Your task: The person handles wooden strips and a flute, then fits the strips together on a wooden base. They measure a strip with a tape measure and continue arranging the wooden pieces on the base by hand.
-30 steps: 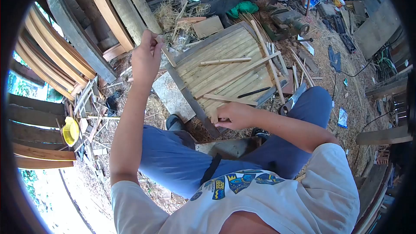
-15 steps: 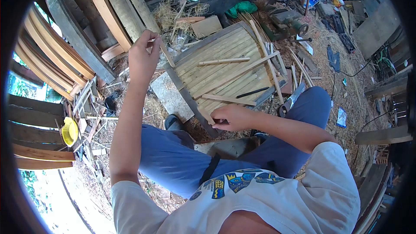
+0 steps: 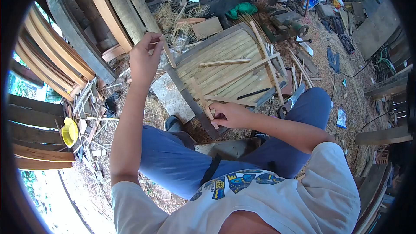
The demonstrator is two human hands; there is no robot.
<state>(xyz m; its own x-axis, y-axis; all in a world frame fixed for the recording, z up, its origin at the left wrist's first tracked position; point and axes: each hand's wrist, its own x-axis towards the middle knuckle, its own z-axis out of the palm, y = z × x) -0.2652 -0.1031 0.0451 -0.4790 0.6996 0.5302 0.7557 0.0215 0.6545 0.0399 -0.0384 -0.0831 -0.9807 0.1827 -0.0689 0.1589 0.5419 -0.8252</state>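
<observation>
My left hand (image 3: 144,57) is raised at the left of the wooden panel (image 3: 229,48), its thumb and fingers closed on the top end of a thin wood strip (image 3: 169,55). That strip slants down to the panel's dark frame. Over the panel's near left corner, my right hand (image 3: 234,115) pinches another wood strip (image 3: 200,93) near its lower end. Its far end points up and away over the slats. On the panel lie a short strip (image 3: 225,62), a long diagonal strip (image 3: 249,73), a strip near my right hand (image 3: 232,100) and a dark pencil-like stick (image 3: 252,93).
A handsaw (image 3: 294,99) lies beside my right knee. Curved boards (image 3: 56,54) lean at the left, near a yellow bowl (image 3: 69,132). A metal vise-like tool (image 3: 297,27) stands beyond the panel. Shavings and wood scraps cover the ground.
The strip in my right hand has swung up, and more of its length shows above the panel. My right hand has shifted slightly; my left hand is almost still.
</observation>
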